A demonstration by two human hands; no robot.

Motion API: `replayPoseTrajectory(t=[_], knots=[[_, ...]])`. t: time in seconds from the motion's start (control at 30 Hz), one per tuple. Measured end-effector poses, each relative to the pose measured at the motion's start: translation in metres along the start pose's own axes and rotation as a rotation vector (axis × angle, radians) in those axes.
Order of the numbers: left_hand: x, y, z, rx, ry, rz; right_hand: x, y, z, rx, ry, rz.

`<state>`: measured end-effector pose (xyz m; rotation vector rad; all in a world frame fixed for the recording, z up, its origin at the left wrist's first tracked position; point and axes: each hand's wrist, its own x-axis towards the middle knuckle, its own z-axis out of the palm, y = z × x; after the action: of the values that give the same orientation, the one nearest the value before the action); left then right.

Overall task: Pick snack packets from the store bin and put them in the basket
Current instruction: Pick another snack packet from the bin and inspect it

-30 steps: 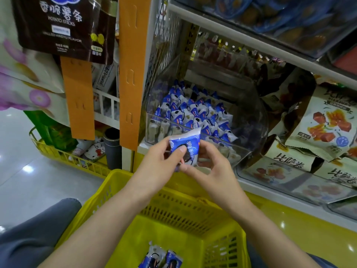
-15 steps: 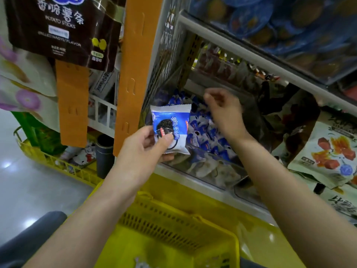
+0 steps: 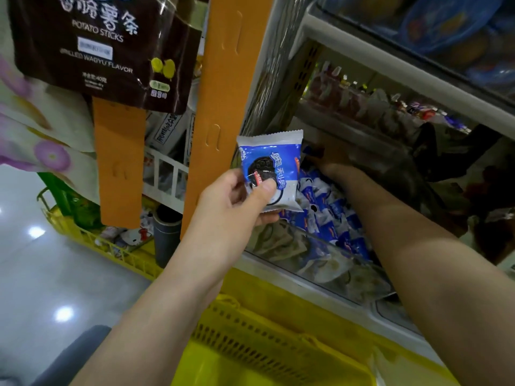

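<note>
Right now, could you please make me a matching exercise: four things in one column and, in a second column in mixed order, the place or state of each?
Column 1
1. left hand
2. right hand
3. basket
4. potato sticks bag

Column 2
a. hangs at the upper left
b. holds a blue and white packet
c. is inside the bin
d. yellow, below both arms

Pairs: 1-b, 2-c, 3-d, 4-a

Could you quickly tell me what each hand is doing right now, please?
Left hand: grips a blue-and-white snack packet between thumb and fingers.
Right hand: down in the store bin; blurred, so its grip cannot be told.
</note>
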<state>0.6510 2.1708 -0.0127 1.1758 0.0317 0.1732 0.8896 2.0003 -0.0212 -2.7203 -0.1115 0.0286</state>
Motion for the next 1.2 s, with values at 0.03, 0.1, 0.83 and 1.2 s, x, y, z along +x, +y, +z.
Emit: replayPoseTrajectory(t=[0.03,0.1,0.83,1.2], knots=[[0.001,0.001,0.0,0.003,-0.005,0.002,-0.001,0.001,-0.003,-0.004,-0.016,0.009],[0.0,0.002,0.0,0.01,-0.007,-0.001,-0.004,0.005,-0.01,0.01,-0.024,0.037],[-0.024,0.002,0.002,0.0,0.05,-0.146,-0.203,-0.063,-0.04,0.91,0.006,-0.052],[-0.043,0.001,0.006,-0.048,-0.092,-0.157,-0.258,-0.073,-0.018,0.655,-0.007,-0.197]])
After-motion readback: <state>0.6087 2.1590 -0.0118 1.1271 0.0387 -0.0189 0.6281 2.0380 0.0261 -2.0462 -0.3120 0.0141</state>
